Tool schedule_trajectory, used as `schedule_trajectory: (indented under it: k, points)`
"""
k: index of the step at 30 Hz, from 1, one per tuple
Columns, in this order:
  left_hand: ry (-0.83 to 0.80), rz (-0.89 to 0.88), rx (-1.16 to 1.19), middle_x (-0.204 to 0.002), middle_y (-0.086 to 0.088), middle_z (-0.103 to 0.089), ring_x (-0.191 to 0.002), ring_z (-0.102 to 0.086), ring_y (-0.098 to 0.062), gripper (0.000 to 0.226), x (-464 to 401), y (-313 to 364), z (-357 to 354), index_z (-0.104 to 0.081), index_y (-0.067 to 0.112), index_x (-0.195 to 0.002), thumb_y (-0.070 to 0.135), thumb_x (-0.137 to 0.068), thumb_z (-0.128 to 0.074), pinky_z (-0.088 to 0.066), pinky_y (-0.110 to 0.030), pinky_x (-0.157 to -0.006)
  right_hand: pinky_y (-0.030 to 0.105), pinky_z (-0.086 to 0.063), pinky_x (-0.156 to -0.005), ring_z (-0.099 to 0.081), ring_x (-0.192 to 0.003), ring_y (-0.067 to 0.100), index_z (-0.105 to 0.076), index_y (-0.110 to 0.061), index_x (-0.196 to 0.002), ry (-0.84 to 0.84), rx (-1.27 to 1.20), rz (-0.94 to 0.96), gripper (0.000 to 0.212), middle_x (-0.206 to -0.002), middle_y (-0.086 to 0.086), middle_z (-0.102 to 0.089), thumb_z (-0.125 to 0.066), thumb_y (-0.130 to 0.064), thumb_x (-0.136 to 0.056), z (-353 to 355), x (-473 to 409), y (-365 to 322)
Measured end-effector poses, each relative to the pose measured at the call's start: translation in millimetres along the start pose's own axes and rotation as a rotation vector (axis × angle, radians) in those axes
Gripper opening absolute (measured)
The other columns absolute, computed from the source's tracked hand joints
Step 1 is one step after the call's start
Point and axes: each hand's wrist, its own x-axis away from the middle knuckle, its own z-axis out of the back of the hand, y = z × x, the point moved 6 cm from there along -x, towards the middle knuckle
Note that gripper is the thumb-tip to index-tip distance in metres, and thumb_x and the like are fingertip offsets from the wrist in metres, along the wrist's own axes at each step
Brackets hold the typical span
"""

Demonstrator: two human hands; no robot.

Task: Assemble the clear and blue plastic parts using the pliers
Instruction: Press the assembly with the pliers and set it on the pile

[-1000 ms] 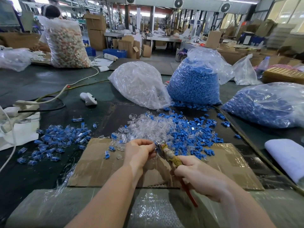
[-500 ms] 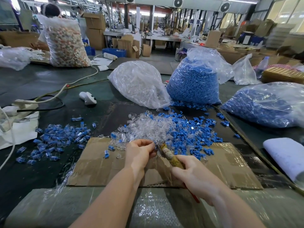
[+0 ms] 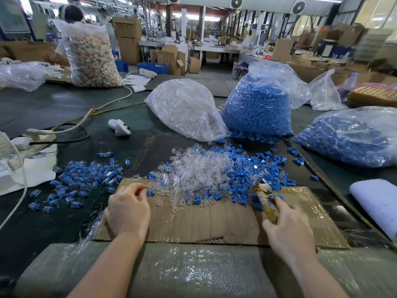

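Left hand (image 3: 129, 208): curled at the left edge of the clear pile, fingertips pinching something small; a blue piece (image 3: 150, 192) lies right at the fingertips, contact not clear.
Right hand (image 3: 286, 230): wrapped round the handles of the pliers (image 3: 265, 195), nose pointing away into the blue pieces; nose blurred, jaw state not readable.
Clear parts (image 3: 193, 171): loose heap in the middle, spilling onto the cardboard sheet (image 3: 214, 222).
Blue parts (image 3: 253, 168): scattered to the right of the clear heap and mixed into its edge.
Assembled pieces (image 3: 81, 179): blue-and-clear units spread in a separate patch to the left, on the dark tabletop (image 3: 64, 108).
Bags: clear-part bag (image 3: 184, 108) behind the heap, tall blue-part bag (image 3: 257, 104) just right of it, another blue-filled bag (image 3: 352, 136) at far right.
Other items: white handheld device (image 3: 119, 126) beyond the assembled patch; pale cables (image 3: 90, 112) trailing across the left side; bubble wrap (image 3: 193, 269) along the near edge; white folded cloth (image 3: 378, 201) at right.
Background: person (image 3: 71, 15) behind a large bag of pale and orange pieces (image 3: 92, 54).
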Motion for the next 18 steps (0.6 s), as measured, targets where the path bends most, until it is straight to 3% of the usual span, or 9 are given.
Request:
schedule_trajectory:
  k: [3,8,10,13,18]
  points:
    - [0.01,0.038,-0.09,-0.106,-0.006,-0.062,-0.093,-0.049,-0.026,0.016,-3.4,-9.4,-0.6,-0.07,0.021,-0.099,0.018,-0.091,-0.057,-0.04,-0.043,-0.085,0.038,-0.04,-0.092,-0.044,-0.105,0.024,-0.041,-0.022,-0.13,0.037,0.08,-0.038,0.047,-0.11,0.007,-0.049,-0.058,-0.032,-0.087,3.4,-0.3,9.4]
    - [0.008,0.057,-0.141,-0.112,-0.01,-0.054,-0.102,-0.04,-0.031,0.024,-3.4,-6.2,-4.4,-0.067,0.02,-0.113,0.024,-0.093,-0.053,-0.034,-0.047,-0.091,0.037,-0.038,-0.093,-0.043,-0.115,0.026,-0.034,-0.022,-0.137,0.081,0.189,-0.081,0.055,-0.123,0.009,-0.048,-0.052,-0.043,-0.09,2.6,-0.2,18.1]
    - [0.016,-0.031,-0.071,-0.108,-0.006,-0.054,-0.101,-0.039,-0.026,0.022,2.9,3.5,-7.1,-0.068,0.019,-0.11,0.022,-0.091,-0.056,-0.033,-0.04,-0.088,0.037,-0.039,-0.093,-0.043,-0.116,0.026,-0.032,-0.022,-0.139,0.093,0.208,-0.076,0.057,-0.125,0.009,-0.047,-0.049,-0.046,-0.09,1.0,-1.1,19.1]
    - [-0.053,-0.205,0.063,-0.096,0.002,-0.054,-0.094,-0.036,-0.011,0.018,17.2,24.9,-16.7,-0.068,0.016,-0.104,0.018,-0.088,-0.061,-0.024,-0.017,-0.071,0.037,-0.039,-0.094,-0.044,-0.117,0.025,-0.026,-0.023,-0.141,0.096,0.252,-0.067,0.061,-0.127,0.007,-0.047,-0.042,-0.052,-0.091,-1.9,-1.4,17.7]
    - [-0.241,-0.399,0.156,-0.086,0.009,-0.052,-0.085,-0.047,-0.008,0.013,43.3,55.8,-38.3,-0.07,0.012,-0.097,0.014,-0.086,-0.064,-0.034,-0.012,-0.07,0.041,-0.035,-0.1,-0.042,-0.121,0.025,-0.027,-0.024,-0.14,0.092,0.342,-0.068,0.06,-0.132,0.005,-0.044,-0.035,-0.058,-0.091,-3.2,0.0,14.1]
